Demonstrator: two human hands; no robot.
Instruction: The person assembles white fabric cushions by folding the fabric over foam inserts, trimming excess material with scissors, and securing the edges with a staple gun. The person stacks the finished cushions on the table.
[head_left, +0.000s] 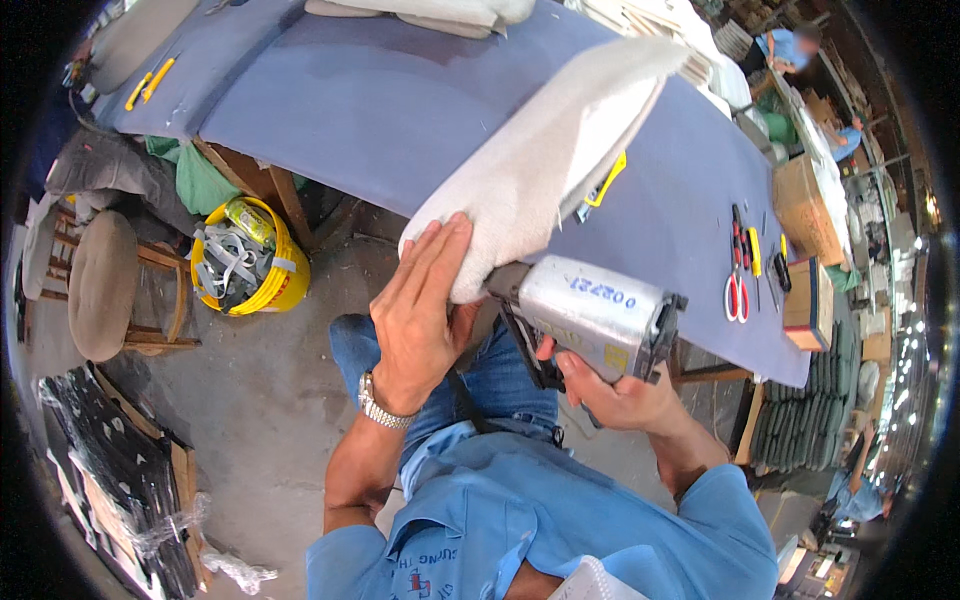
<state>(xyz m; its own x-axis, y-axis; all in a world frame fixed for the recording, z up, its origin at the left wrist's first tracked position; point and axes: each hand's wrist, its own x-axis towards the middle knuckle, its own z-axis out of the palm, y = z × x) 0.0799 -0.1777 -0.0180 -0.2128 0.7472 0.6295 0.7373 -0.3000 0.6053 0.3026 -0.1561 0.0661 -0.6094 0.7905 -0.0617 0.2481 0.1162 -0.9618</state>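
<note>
A long padded panel covered in light grey-beige fabric [510, 165] slants up from the near edge of the blue-grey covered table. My left hand [420, 310] grips its near end, fingers laid over the fabric and thumb underneath. In my right hand [620, 390] is a silver staple gun [590, 305], held by its handle. The gun's nose meets the panel's near end, close to my left hand. Whether the trigger is pressed I cannot tell. The panel's far end rises over the table, and its underside is mostly hidden.
Red-handled scissors [737, 298] and screwdrivers [756, 255] lie on the right of the table [350, 110]. A yellow tool [606, 180] sits behind the panel. Yellow-handled pliers [150, 82] are far left. A yellow bucket of scraps [285, 290] and a round-seated chair [105, 285] stand left. Other people work at far right.
</note>
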